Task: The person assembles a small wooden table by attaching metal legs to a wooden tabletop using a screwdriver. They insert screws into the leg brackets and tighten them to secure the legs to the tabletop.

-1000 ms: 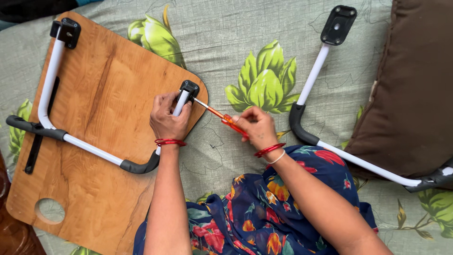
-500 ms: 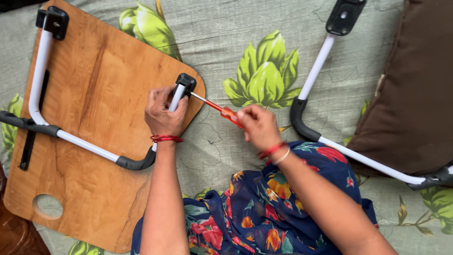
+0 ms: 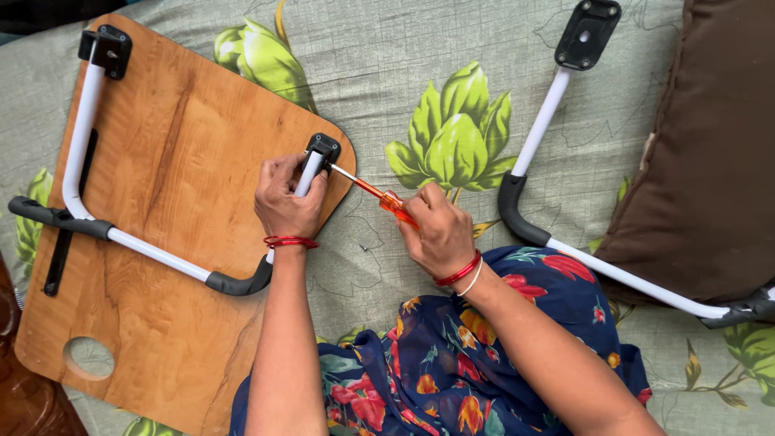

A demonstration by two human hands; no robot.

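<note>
My left hand [image 3: 286, 200] was closed around the white tube leg [image 3: 307, 174] just below its black bracket [image 3: 324, 148], at the right edge of the wooden board [image 3: 169, 210]. My right hand [image 3: 437, 232] gripped the orange screwdriver [image 3: 386, 199], its metal tip touching that bracket. The board lay on the leaf-patterned bedsheet [image 3: 420, 73]. A second, loose leg [image 3: 557, 173] lay well apart to the right, beside a brown cushion [image 3: 710, 153].

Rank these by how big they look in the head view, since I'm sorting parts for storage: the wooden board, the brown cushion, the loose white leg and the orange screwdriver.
1. wooden board
2. brown cushion, partly cut off, so possibly larger
3. loose white leg
4. orange screwdriver, partly hidden in the right hand
</note>
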